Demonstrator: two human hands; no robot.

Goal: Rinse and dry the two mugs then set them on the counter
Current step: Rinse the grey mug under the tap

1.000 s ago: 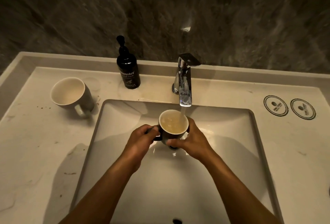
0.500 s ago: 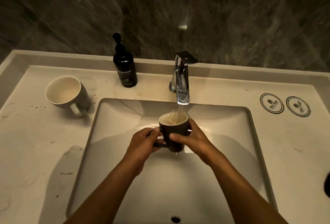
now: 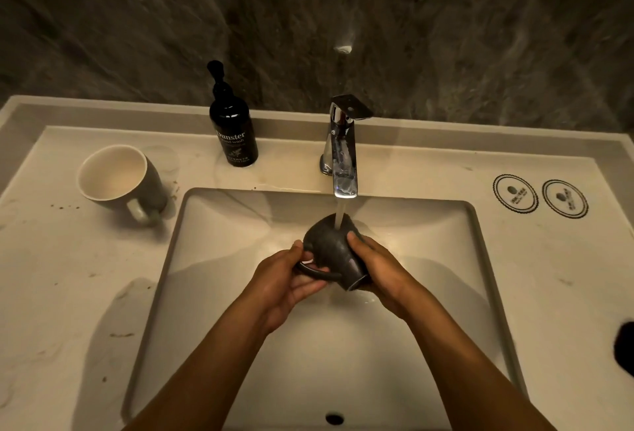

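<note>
Dark marbled wall (image 3: pixel 446 36) behind a pale stone counter (image 3: pixel 61 293) with an inset white basin (image 3: pixel 429 276); dim, warm light.

Writing: black pump bottle (image 3: pixel 233 128) at the back edge, left of the tap, label reads "Dunster" with "hand wash" beneath; the finer print below is too small to read. Two round printed coasters (image 3: pixel 540 198) lie side by side on the right of the counter; their text is illegible.

Containers: light-lined mug (image 3: pixel 118 180) stands on the counter left of the basin, handle toward the camera, interior looks empty. Dark mug (image 3: pixel 331 248) is held over the basin under the chrome tap (image 3: pixel 343 149), tipped so its base points up and away and its mouth faces down toward the camera; the water stream (image 3: pixel 339 216) lands on its outer wall. Contents not visible.

Left hand (image 3: pixel 284 283): fingers curled at the handle, thumb pressed on the mug's side. Right hand (image 3: pixel 380 269): fingers wrapped round the mug's body, close together. Drain opening (image 3: pixel 334 418) at the near edge of the basin. Dark object (image 3: pixel 624 348) at the far right edge, cut off, unidentifiable.
</note>
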